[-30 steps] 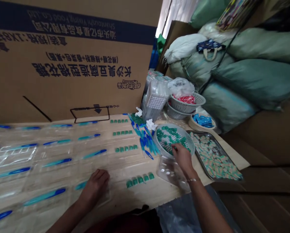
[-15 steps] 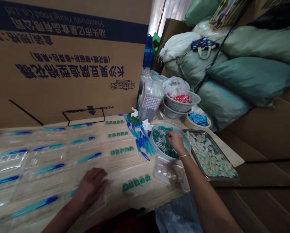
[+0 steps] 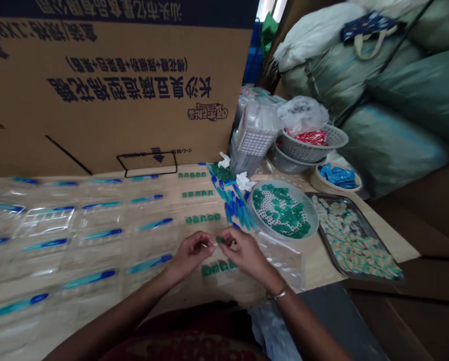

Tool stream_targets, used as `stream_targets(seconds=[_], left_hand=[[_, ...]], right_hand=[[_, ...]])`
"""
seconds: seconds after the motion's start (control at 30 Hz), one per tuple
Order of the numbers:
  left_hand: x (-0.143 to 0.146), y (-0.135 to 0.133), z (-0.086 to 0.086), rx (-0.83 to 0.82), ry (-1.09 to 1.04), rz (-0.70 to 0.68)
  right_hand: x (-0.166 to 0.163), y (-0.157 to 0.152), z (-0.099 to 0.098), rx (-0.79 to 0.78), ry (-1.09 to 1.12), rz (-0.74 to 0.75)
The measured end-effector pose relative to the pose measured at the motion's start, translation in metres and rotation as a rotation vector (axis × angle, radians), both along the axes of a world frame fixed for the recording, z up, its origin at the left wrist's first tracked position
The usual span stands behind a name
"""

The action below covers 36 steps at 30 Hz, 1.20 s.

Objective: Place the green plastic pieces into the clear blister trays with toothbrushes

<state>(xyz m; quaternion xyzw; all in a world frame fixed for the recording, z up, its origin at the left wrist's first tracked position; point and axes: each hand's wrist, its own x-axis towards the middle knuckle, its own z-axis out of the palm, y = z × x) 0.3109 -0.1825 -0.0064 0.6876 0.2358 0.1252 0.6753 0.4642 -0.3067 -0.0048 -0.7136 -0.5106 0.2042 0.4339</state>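
Observation:
My right hand (image 3: 245,253) pinches a small dark green piece (image 3: 220,239) between thumb and fingers. Right beside it, my left hand (image 3: 192,255) has its thumb and fingers pinched together, with a thin whitish bit at the tips that is too small to name. Both hands are over a clear plastic tray whose row of green blocks (image 3: 214,268) is partly hidden by the right hand. Farther back lies another row of green blocks (image 3: 203,218). A round perforated basket (image 3: 314,213) to the right holds many green pieces (image 3: 284,210).
Blue pen-shaped items (image 3: 241,210) lie heaped beside the basket. Clear trays with single blue items (image 3: 104,233) cover the left of the table. A metal tray (image 3: 333,260) of pastel pieces is at right. A large carton (image 3: 134,115) stands behind, near stacked clear trays (image 3: 254,135).
My right hand has come out of the basket with a green piece. My left hand has moved right to meet it. The view has shifted, putting the scene's left side more in frame.

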Motion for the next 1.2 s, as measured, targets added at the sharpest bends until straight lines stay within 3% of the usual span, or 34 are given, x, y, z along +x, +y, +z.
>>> stream_targets(seconds=[0.07, 0.17, 0.27, 0.5, 0.67, 0.77, 0.83, 0.93, 1.0, 1.1, 1.2], left_hand=[[0.006, -0.005, 0.000, -0.140, -0.009, 0.043], [0.003, -0.010, -0.002, -0.209, 0.022, 0.087], [-0.011, -0.012, -0.005, -0.197, 0.033, 0.148], [-0.054, -0.024, -0.024, -0.118, 0.116, 0.201], [-0.072, -0.025, -0.018, 0.107, 0.133, 0.255], [-0.082, -0.013, -0.006, 0.205, 0.125, 0.160], [-0.089, 0.005, -0.001, 0.439, 0.184, 0.111], [-0.098, 0.038, -0.003, 0.936, 0.427, 0.144], [-0.102, 0.056, -0.009, 1.117, 0.564, 0.073], [-0.104, 0.067, -0.017, 1.235, 0.593, -0.011], [-0.098, 0.060, -0.014, 1.304, 0.499, 0.032]], right_hand=[[-0.030, 0.006, -0.002, 0.001, 0.071, 0.009], [-0.046, 0.010, -0.010, 0.002, 0.272, 0.017], [-0.050, 0.008, -0.018, -0.040, 0.430, 0.060], [-0.090, 0.003, -0.038, -0.095, 0.413, 0.099], [-0.114, 0.014, -0.037, -0.042, 0.277, 0.032], [-0.114, 0.018, -0.029, -0.039, 0.196, 0.031], [-0.108, 0.013, -0.025, -0.038, 0.208, 0.042], [-0.102, -0.007, -0.022, -0.064, 0.248, 0.045], [-0.100, -0.025, -0.022, -0.102, 0.266, 0.079], [-0.095, -0.044, -0.028, -0.151, 0.261, 0.072], [-0.081, -0.053, -0.040, -0.159, 0.163, -0.103]])
